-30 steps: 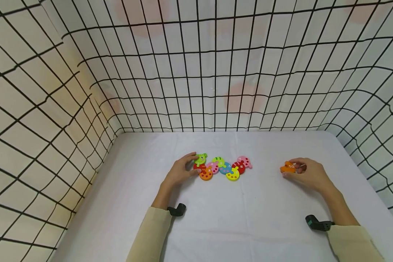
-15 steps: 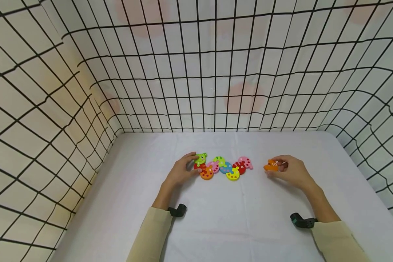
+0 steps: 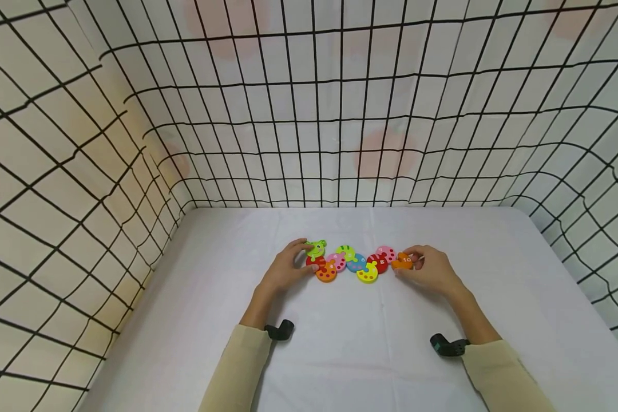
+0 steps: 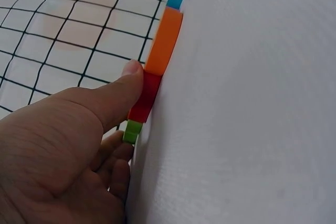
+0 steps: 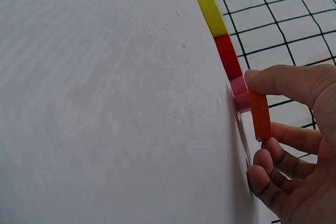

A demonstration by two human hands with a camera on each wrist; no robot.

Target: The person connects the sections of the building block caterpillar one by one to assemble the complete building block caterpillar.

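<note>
A chain of colourful caterpillar puzzle pieces lies on the white tabletop, led by a green head piece (image 3: 316,249) with a face. My left hand (image 3: 285,266) holds the chain's left end, fingers at the green head and thumb against the red piece (image 4: 145,98). Between thumb and fingers, my right hand (image 3: 430,269) pinches an orange puzzle piece (image 3: 403,261) marked 10. That piece is right beside the pink piece (image 3: 385,254) at the chain's right end. In the right wrist view it appears slightly raised off the cloth; whether it touches the pink piece, I cannot tell.
The white cloth (image 3: 340,343) covers the table. Black wire grid panels (image 3: 309,114) stand along its back and both sides, in front of white sheeting. A black wrist camera (image 3: 280,330) sits on the left wrist and another black wrist camera (image 3: 449,345) on the right.
My right hand has moved left with the orange puzzle piece, from well right of the chain to its right end. The left hand has stayed nearly still; the chain has shifted very slightly right.
</note>
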